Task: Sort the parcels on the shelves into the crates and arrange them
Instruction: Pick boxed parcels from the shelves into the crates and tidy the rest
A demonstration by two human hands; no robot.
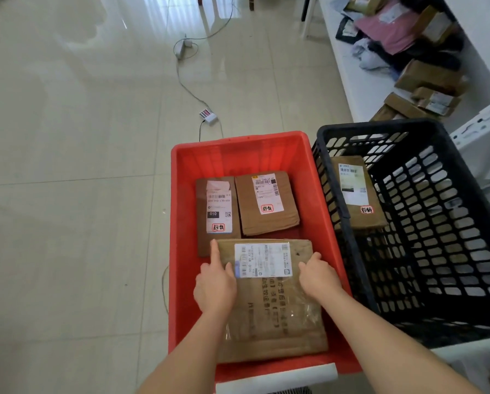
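Note:
A red crate (238,139) stands in front of me with a black slotted crate (380,125) touching its right side. In the near half of the red crate lies a large flat brown parcel (272,314) with a white label. My left hand (214,285) grips its left edge, thumb on top and index finger stretched along the side. My right hand (319,278) grips its right edge. Behind it lie a narrow dark brown parcel (202,240) and a padded brown parcel (243,217), side by side. One labelled brown parcel (363,220) lies in the black crate.
A low white shelf (360,89) at the right holds several more parcels: brown boxes (428,78), a pink bag (391,32) and dark bags. A power strip (208,115) and its cable lie on the tiled floor beyond the red crate.

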